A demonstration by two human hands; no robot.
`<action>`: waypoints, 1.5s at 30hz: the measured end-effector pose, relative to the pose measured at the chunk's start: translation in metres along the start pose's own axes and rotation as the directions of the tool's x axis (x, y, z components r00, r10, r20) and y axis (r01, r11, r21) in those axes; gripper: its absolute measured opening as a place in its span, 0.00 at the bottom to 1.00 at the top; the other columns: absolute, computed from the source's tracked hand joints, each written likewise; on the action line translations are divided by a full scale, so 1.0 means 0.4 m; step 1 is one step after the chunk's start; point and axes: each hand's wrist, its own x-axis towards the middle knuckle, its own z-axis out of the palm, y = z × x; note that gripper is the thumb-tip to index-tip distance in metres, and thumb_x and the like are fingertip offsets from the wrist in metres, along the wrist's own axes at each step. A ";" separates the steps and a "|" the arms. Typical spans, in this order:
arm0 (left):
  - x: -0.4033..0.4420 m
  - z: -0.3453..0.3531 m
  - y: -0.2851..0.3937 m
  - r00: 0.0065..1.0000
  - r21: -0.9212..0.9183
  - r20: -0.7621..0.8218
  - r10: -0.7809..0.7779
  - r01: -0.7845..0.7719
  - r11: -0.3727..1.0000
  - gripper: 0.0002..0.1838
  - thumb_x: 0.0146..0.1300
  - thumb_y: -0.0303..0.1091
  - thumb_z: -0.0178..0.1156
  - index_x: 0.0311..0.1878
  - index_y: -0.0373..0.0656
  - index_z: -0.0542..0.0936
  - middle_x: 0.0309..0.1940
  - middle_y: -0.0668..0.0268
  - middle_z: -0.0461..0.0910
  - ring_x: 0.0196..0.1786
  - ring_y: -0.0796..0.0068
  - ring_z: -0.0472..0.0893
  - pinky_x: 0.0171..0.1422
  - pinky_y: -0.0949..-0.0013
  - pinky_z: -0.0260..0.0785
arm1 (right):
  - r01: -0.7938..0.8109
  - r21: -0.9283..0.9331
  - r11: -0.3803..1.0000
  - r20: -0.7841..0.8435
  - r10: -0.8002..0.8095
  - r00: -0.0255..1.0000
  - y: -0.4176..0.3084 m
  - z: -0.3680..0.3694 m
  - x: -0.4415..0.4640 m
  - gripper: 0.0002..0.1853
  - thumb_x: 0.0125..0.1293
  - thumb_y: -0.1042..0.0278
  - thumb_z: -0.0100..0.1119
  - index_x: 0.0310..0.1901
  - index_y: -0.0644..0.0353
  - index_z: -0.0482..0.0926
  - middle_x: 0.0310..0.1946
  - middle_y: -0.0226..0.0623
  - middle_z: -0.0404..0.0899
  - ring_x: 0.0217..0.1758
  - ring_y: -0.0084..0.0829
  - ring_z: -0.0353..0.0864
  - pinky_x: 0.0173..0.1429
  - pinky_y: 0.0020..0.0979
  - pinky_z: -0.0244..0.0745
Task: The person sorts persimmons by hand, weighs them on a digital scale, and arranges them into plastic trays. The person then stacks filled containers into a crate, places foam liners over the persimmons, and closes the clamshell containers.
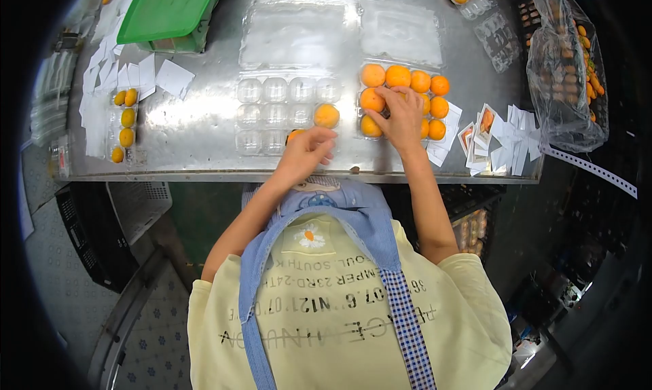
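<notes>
A clear plastic tray (pixel 275 89) with round hollows lies in front of me, with one orange fruit (pixel 327 116) at its right side. My left hand (pixel 307 152) is over the tray's near edge, its fingers curled beside another orange fruit (pixel 295 135) that they partly hide. To the right, a second clear tray holds several orange fruits (pixel 399 76). My right hand (pixel 401 116) reaches over this tray, thumb and fingers around the left side of a fruit (pixel 371 99) in the middle row; the palm covers some fruits behind it.
A green lid (pixel 163 10) tops a container at the back left. Paper slips (pixel 175 78) and a narrow pack of small yellow-orange fruits (pixel 127 118) lie left. Printed cards (pixel 483 128) sit right, near a plastic-covered crate (pixel 560 71). The metal table's front edge (pixel 204 177) is close.
</notes>
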 end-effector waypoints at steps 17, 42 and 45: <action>0.156 0.201 -0.062 0.976 0.008 -0.177 -0.125 0.129 0.992 0.19 0.69 0.26 0.44 0.61 0.33 0.59 0.42 0.51 0.73 0.31 0.60 0.84 0.26 0.64 0.79 | -0.590 0.382 0.712 0.183 0.567 0.803 0.609 0.002 0.155 0.18 0.63 0.57 0.59 0.41 0.67 0.80 0.25 0.38 0.80 0.28 0.32 0.78 0.35 0.32 0.73; -0.004 -0.071 0.231 0.973 -0.097 -0.211 0.094 -0.116 0.988 0.05 0.69 0.32 0.50 0.41 0.42 0.68 0.21 0.70 0.69 0.12 0.86 0.62 0.12 0.80 0.50 | -0.502 0.664 0.554 0.130 0.576 0.807 0.156 -0.296 0.310 0.12 0.65 0.65 0.56 0.32 0.67 0.79 0.17 0.29 0.72 0.18 0.18 0.68 0.22 0.21 0.61; -0.078 -0.232 0.302 0.962 -0.074 -0.207 0.178 -0.196 0.978 0.05 0.69 0.32 0.51 0.40 0.42 0.69 0.21 0.70 0.69 0.12 0.87 0.62 0.13 0.80 0.49 | -0.443 0.694 0.568 0.117 0.518 0.848 0.026 -0.234 0.395 0.11 0.65 0.65 0.57 0.33 0.65 0.79 0.17 0.29 0.72 0.18 0.18 0.68 0.23 0.21 0.62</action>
